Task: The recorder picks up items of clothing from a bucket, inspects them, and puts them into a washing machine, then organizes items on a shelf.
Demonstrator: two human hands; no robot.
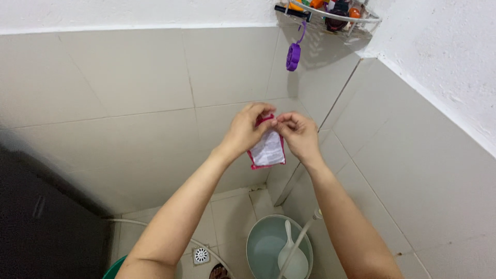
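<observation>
- Nearest you, low in view, a pail of water stands on the floor with a white dipper in it; a floor drain sits just to its left.
- Your arms rise from there and meet at chest height in front of the tiled corner.
- Your left hand and right hand both hold one small sachet, white with a pink edge.
- The sachet hangs below your fingers, its long axis close to upright, the top edge up between the two hands and the bottom end free.
- Both sets of fingertips are pressed together in a pinch on that top edge, left thumb and right thumb nearly touching; neither hand is nearer than the other.
- The body of the sachet lies slightly toward your left hand's side, tilted a little.
- Farther up, a purple tag hangs from a wire corner shelf that holds bottles.
</observation>
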